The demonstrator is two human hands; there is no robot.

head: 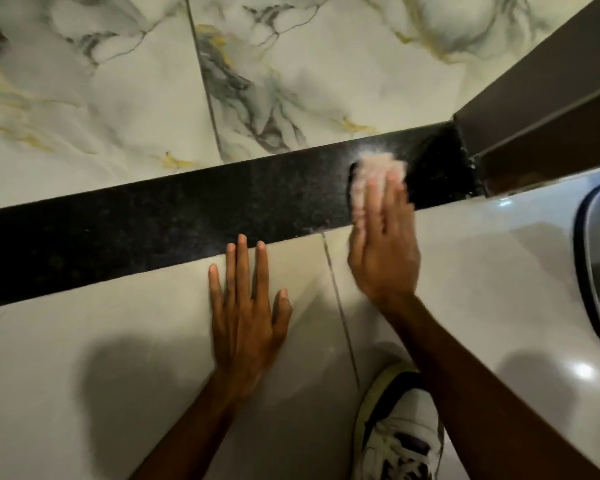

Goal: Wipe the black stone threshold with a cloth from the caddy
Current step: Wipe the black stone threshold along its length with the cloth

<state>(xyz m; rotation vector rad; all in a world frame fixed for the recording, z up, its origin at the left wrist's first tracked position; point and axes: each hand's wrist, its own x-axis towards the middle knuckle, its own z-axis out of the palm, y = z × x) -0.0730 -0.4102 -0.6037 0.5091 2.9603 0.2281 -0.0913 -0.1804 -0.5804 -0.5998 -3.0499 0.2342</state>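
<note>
The pale pink, fuzzy cloth [373,171] lies towards the right end of the speckled black stone threshold [174,216], under the right hand [383,252], whose straight fingers press it flat, blurred; the left hand [246,306] rests spread, holding nothing, on the glossy near tile [84,341]; veined marble tile [118,98] lies beyond.

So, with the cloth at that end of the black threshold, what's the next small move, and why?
Probably slide the cloth leftward along the threshold. The right hand presses it flat near the door frame end, where the stone looks darker and glossier; the long stretch to the left looks duller and dusty. The left hand rests flat on the tile.
</note>
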